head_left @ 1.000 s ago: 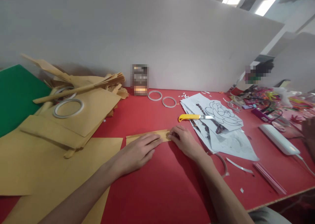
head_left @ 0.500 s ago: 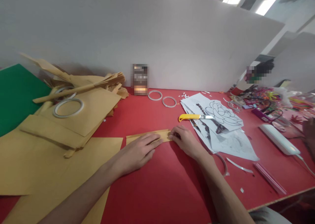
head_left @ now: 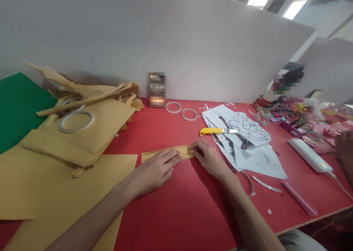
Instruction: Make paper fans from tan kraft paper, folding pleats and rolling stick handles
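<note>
A narrow folded strip of brown kraft paper (head_left: 154, 152) lies crosswise on the red tabletop in front of me. My left hand (head_left: 158, 168) rests palm down over its middle, fingers stretched out flat and pressing on the paper. At the strip's right end, my right hand (head_left: 205, 155) has its fingers bent and pinched together on the edge. The two hands are a short gap apart, with a bit of the strip showing between them. Beyond my right hand, a yellow-handled utility knife (head_left: 212, 131) lies with its blade over printed sheets.
Kraft paper sheets (head_left: 110, 177) and a paper pile topped by a white ring (head_left: 75, 129) fill the left. Flower drawings (head_left: 248, 128) lie right of centre. Farther right are a white corded device (head_left: 310, 155), a pink striped strip (head_left: 299, 198), and another person's hand (head_left: 344, 146).
Both hands stay nearly in place on the paper strip. The view has shifted slightly, so things at the right appear a little farther left.
</note>
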`<action>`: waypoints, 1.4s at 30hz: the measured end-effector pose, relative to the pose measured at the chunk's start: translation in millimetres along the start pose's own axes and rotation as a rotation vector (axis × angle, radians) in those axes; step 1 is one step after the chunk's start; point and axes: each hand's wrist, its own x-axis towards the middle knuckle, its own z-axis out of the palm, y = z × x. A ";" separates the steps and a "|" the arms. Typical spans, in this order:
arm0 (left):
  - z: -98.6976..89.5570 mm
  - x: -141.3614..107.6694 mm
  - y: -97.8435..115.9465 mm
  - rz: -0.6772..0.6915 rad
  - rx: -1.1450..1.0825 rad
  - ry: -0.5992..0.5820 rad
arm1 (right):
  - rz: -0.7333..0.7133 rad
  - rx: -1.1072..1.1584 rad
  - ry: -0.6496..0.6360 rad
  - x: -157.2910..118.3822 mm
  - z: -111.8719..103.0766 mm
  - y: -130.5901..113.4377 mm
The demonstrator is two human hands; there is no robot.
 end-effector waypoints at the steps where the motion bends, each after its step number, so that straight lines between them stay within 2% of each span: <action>1: 0.3 0.0 -0.1 0.002 0.000 0.007 | -0.005 -0.010 0.044 -3.9 -1.0 -2.4; 4: 1.6 -0.6 -0.4 0.008 -0.025 0.032 | -0.076 -0.114 0.159 -20.0 0.1 -11.4; 7: 3.9 -1.2 -1.0 -0.008 -0.038 0.044 | -0.194 -0.298 0.089 -36.9 10.6 -20.0; 10: 5.8 -1.2 -1.6 -0.009 -0.039 0.057 | -0.238 -0.484 0.053 -48.4 26.0 -23.7; 15: 0.1 -1.4 0.9 0.013 -0.021 0.064 | -0.242 -0.630 0.073 -54.7 39.7 -23.5; 22: -16.3 -16.5 6.0 -0.047 0.210 0.030 | -0.224 -0.744 -0.021 -48.2 37.6 -34.3; 27: -4.6 -25.6 12.3 -0.101 0.375 -0.022 | -0.170 -0.762 -0.096 -42.8 34.6 -46.6; 32: 7.5 -21.0 30.2 -0.165 0.473 -0.094 | -0.130 -0.875 -0.163 -44.8 44.6 -56.3; 35: 8.1 -19.9 28.4 -0.230 0.380 -0.078 | -0.110 -0.866 -0.170 -44.2 48.2 -59.5; 42: -0.3 -19.4 2.2 -0.306 -0.105 0.189 | -0.127 -0.795 -0.155 -25.0 36.1 -74.2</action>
